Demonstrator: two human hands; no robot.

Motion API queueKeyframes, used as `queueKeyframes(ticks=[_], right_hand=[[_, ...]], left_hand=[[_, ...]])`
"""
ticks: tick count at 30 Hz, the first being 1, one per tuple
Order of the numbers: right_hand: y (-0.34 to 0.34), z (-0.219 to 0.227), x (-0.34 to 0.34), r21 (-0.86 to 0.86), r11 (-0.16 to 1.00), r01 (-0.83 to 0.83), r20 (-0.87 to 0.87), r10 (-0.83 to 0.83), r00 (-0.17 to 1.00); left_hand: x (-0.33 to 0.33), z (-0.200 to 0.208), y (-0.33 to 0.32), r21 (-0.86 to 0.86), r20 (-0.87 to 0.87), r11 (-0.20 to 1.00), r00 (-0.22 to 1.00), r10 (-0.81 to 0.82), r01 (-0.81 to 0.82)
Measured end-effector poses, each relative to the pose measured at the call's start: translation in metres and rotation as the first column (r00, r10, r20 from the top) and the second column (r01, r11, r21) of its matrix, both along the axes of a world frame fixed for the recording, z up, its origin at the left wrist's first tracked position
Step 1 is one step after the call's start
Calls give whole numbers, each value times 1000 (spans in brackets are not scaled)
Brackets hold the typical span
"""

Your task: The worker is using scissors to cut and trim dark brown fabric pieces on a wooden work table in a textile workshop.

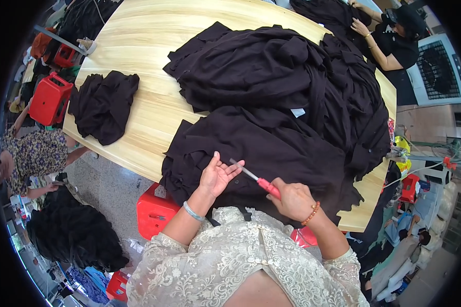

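In my right hand point(295, 202) is a red-handled tool point(268, 188) with a thin, straight metal shaft; my fingers are wrapped round the handle's end. The shaft points up and left toward my left hand point(216, 177), which is turned palm up with its fingers apart. Its fingertips are close to the shaft; whether they touch it I cannot tell. Beneath both hands a black buttoned garment point(261, 135) lies spread along the near edge of the table. Behind it rises a large heap of black garments point(251, 66), with a small white tag point(297, 112) showing.
A smaller bundle of black cloth point(105, 107) lies left on the wooden table point(148, 51). Red stools point(153, 212) stand by the near edge. One person point(399, 36) handles black cloth at the far right; another point(38, 153) is at left, near a dark cloth pile point(74, 233).
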State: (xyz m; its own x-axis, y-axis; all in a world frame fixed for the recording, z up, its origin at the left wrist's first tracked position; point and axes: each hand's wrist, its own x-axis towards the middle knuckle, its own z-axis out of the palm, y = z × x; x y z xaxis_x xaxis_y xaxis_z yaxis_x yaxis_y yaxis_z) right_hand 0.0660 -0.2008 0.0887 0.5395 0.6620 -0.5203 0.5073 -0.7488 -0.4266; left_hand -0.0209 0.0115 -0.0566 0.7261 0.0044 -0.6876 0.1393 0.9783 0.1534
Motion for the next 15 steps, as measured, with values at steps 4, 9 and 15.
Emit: queueKeyframes(ticks=[4,9,15], right_hand=[[-24,1,1,44,989,138,18,-139,990],[-49,7,-13,95,988,119,-34,-116,993],[-59,10,-21,88,993,82,-35,-79,996]], left_hand=[[-16,24,4,433,-88,829,932,-353,355],[-44,29,-1,853,-458,-49,700,-548,519],[-45,14,-10,836,-468,51,757,-455,547]])
